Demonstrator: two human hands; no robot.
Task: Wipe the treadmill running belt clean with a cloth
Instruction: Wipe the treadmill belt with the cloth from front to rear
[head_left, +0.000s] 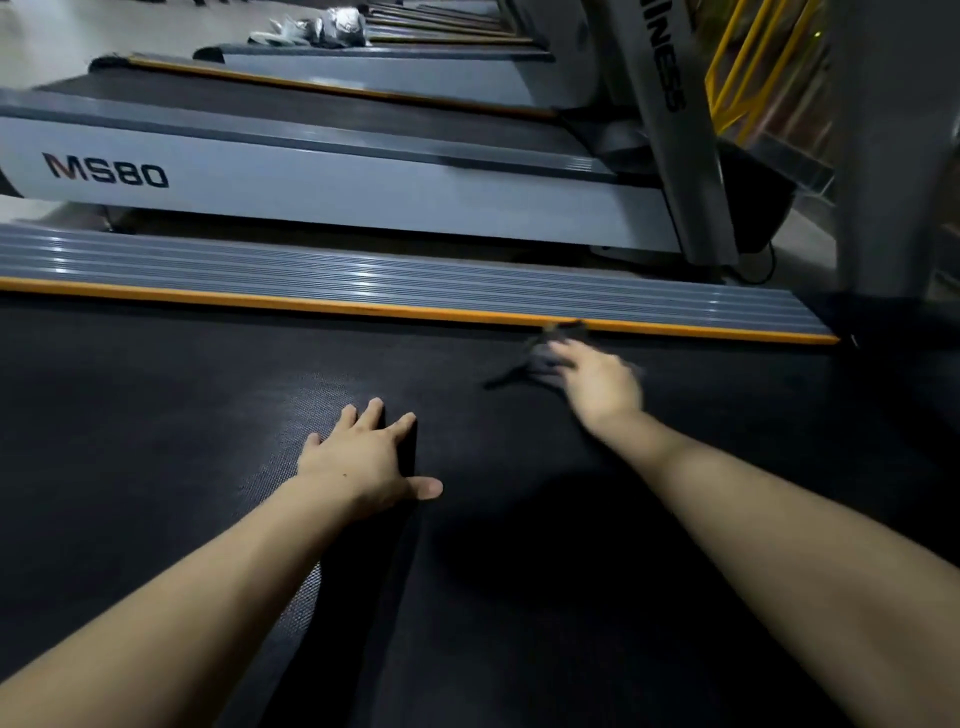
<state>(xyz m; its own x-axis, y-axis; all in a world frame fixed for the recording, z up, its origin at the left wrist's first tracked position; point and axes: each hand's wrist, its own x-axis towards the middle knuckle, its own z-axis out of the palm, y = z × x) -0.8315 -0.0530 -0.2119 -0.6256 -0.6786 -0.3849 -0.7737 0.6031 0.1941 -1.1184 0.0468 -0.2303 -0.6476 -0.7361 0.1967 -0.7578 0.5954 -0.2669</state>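
1. Left hand (363, 457): fully released, palm flat on the running belt (156, 415), fingers spread, thumb out to the side. Grasps nothing.
2. Right hand (597, 384): motion-blurred, laid over a dark cloth (540, 358), fingers pressing it onto the belt. Whether the fingers curl around the cloth or just lie on it: cannot tell from the blur.
3. Cloth: dark grey, crumpled, thin corner trailing out to the left; sits on the belt just beside the orange edge strip (311, 304), far side.
4. Belt: black, matte, fine dotted weave visible where light hits near the left hand.
5. Side rail (363, 275): grey, ribbed lengthwise, glossy highlights, beyond the orange strip.
6. Neighbouring treadmill (337, 182): smooth grey side panel marked "MS80", its own black belt above.
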